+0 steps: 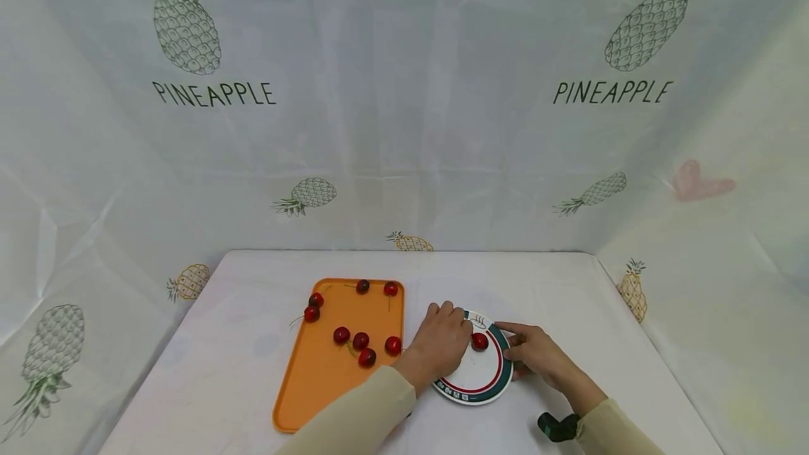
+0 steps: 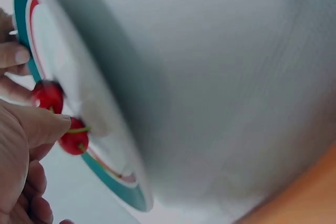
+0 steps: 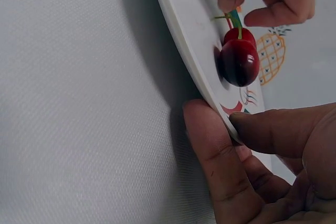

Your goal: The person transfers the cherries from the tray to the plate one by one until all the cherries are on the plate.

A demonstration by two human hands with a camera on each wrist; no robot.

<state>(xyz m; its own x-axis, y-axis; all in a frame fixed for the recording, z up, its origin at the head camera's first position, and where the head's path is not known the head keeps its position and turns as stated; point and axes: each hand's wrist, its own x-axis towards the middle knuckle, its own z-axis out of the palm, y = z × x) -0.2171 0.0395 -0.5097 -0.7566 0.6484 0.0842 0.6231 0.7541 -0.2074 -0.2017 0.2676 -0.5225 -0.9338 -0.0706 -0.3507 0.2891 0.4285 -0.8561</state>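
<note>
In the head view, a white plate (image 1: pixel 478 395) with a green and red rim sits right of centre. My right hand (image 1: pixel 537 353) grips its right edge; the right wrist view shows the thumb (image 3: pixel 273 132) above the rim and a finger (image 3: pixel 207 145) beneath it. Over the plate's left side, my left hand (image 1: pixel 442 339) has curled fingers, its thumb tip (image 2: pixel 60 124) against the green stem of a red cherry (image 2: pixel 47 95). Beside it is a second cherry (image 2: pixel 73 142) with its stem trailing across the plate. The left index fingertip is partly hidden.
Left of the plate lies an orange tray (image 1: pixel 310 385) bearing several dark red cherries (image 1: pixel 361 340), some at its edges. My left forearm (image 1: pixel 366 406) crosses the tray's near right corner. A dark device (image 1: pixel 558 427) is at my right wrist. A pineapple-print sheet (image 1: pixel 404 125) hangs behind the table.
</note>
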